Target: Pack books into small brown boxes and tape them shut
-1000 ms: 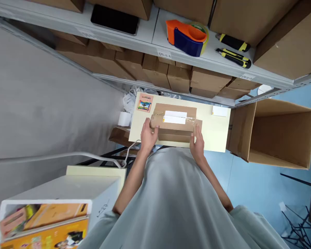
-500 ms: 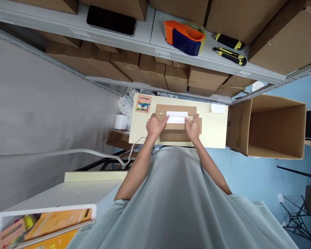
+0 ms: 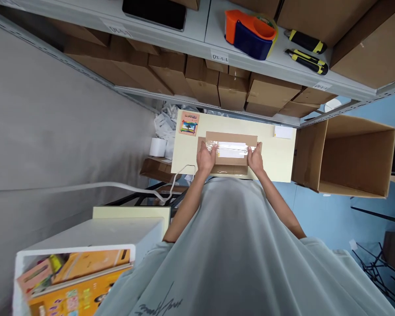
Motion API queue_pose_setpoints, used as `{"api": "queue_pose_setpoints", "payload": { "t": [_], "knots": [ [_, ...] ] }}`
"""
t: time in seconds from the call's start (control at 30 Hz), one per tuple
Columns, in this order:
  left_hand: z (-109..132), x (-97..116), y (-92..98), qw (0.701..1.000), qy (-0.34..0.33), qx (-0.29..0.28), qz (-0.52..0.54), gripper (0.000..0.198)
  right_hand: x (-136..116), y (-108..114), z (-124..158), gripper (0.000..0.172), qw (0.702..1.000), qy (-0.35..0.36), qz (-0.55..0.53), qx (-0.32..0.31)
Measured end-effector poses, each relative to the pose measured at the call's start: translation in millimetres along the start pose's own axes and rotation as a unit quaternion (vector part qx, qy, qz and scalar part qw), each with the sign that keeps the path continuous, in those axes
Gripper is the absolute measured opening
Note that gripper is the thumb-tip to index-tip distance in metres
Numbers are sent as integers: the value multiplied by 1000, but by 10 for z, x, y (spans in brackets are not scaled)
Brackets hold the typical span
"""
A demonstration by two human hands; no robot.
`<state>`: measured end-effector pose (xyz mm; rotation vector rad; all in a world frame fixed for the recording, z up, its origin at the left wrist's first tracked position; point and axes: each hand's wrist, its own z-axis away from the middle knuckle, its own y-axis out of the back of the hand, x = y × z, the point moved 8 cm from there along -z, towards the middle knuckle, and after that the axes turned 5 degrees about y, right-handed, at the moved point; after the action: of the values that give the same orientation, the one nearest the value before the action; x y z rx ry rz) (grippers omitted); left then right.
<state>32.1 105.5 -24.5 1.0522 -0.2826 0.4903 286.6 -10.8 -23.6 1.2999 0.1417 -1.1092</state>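
Observation:
In front of me a brown cardboard box [image 3: 231,137] is between my hands over the pale table [image 3: 276,158]. A white label with clear tape [image 3: 232,150] lies across its top face. My left hand [image 3: 206,158] is closed on the box's left end, thumb on top by the tape. At the right end my right hand [image 3: 255,159] grips it the same way, thumb pressed near the tape's end. More brown cardboard [image 3: 231,170] shows beneath the box's near edge. Fingers under the box are hidden.
An open large carton [image 3: 357,153] stands right of the table. Above the far edge, a shelf [image 3: 197,39] holds a tape dispenser [image 3: 250,37], two box cutters [image 3: 307,61] and a black phone-like slab [image 3: 154,13]. A picture card [image 3: 188,123] and a white cable [image 3: 112,185] are at left.
The box now sits turned slightly, and the tape looks pressed flatter over the label. Both hands keep hold near its ends. The whole view has shifted a little.

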Motion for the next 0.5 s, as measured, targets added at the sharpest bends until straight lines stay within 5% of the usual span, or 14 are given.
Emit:
{"api": "queue_pose_setpoints", "payload": {
  "t": [0.13,0.27,0.5],
  "knots": [
    [129,226,-61,991,-90,79,51,98,-252,30,8,90,993,42,87,59],
    [190,373,-195,991,-86,100,39,129,-493,-113,23,103,986,68,129,77],
    [-74,22,-174,996,-8,1,93,113,-182,-86,-60,112,996,32,72,46]
  ]
}}
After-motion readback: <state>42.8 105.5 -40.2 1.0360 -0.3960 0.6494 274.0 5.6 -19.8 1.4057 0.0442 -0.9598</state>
